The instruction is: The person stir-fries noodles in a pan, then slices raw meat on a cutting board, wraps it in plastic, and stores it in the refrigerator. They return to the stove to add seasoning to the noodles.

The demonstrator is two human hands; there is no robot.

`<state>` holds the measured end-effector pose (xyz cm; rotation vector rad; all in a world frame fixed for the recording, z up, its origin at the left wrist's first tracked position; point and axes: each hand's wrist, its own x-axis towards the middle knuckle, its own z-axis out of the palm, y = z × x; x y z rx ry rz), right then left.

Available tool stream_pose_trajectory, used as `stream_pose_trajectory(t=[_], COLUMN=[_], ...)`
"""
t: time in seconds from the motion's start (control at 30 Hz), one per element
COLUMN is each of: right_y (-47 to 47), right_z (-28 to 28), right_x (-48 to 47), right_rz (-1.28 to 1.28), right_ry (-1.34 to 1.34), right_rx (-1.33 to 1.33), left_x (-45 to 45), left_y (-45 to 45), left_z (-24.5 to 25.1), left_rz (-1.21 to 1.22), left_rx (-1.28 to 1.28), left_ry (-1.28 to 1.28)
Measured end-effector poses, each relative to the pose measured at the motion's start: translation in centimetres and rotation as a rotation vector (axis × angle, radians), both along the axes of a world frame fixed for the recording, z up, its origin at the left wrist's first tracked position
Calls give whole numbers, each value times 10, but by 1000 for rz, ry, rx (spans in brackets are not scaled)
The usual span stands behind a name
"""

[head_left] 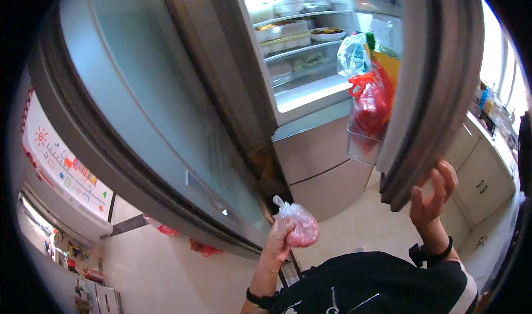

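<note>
My left hand (279, 240) grips a knotted clear plastic bag (305, 231) with something pinkish inside, low in front of my body. Before me a refrigerator (311, 87) has its upper compartment open and lit. Its door (440, 77) is swung out on the right. Beside the lower outer edge of that door is my right hand (434, 195), fingers apart and holding nothing; whether a fingertip touches the door, I cannot tell. A red plastic bag (370, 106) sits in the door's lower bin, with a clear plastic bag (353, 55) above it.
A framed glass sliding door (166, 106) stands close on my left. Fridge shelves hold an egg box (286, 43) and a plate of food (328, 33). White cabinets (484, 172) line the right side. Red bags (203, 247) lie on the floor beyond the glass.
</note>
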<state>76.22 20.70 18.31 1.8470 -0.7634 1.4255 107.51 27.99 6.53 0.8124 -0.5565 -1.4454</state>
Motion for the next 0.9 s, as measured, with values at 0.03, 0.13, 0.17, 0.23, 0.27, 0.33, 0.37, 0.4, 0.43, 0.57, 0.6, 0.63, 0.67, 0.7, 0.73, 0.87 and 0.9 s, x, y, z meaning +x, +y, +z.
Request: stream_pose_trajectory(t=[0.03, 0.13, 0.17, 0.23, 0.27, 0.33, 0.37, 0.4, 0.43, 0.57, 0.6, 0.63, 0.67, 0.7, 0.73, 0.87, 0.9], right_y=[-2, -10, -16, -26, -33, -46, -54, -61, -67, -90, -99, -112, -122, -132, -136, -137, -130], right_z=[-5, -24, -29, -37, -42, -48, -53, -53, -58, -76, -77, -73, -71, -70, -70, -65, -62], right_x=[-15, -57, -70, -107, -123, -161, -177, -197, -210, -259, -274, -291, -301, -308, -309, -269, -251], right_rz=[-73, -108, -123, -136, -57, -120, -150, -176, -152, -138, -145, -152, -146, -117, 34, -12, 18], right_ry=[-90, -355, -425, -621, -732, -797, -892, -869, -878, -969, -975, -987, -993, -1077, -1051, -726, -557], right_rx=[39, 101, 144, 284, 357, 361, 379, 366, 343, 337, 360, 344, 327, 321, 327, 245, 264], left_x=[-6, -25, -28, -47, -51, -62, -64, -69, -69, -81, -92, -109, -118, -127, -131, -156, -161], left_y=[-18, -63, -79, -103, -114, -132, -141, -151, -157, -182, -193, -207, -218, -227, -234, -259, -266], left_z=[3, 16, 20, 32, 37, 47, 52, 55, 59, 72, 75, 77, 78, 81, 83, 89, 92], left_rz=[-48, -77, -93, -16, -21, -45, -69, -99, -88, -89, -89, -102, -110, -115, -98, 4, 34], left_rx=[11, -89, -110, -79, -110, -151, -161, -189, -191, -230, -235, -233, -237, -256, -246, -304, -337], left_ry=[-6, 31, 32, 52, 44, 38, 38, 41, 37, -8, -28, -42, -59, -84, -106, -219, -258])
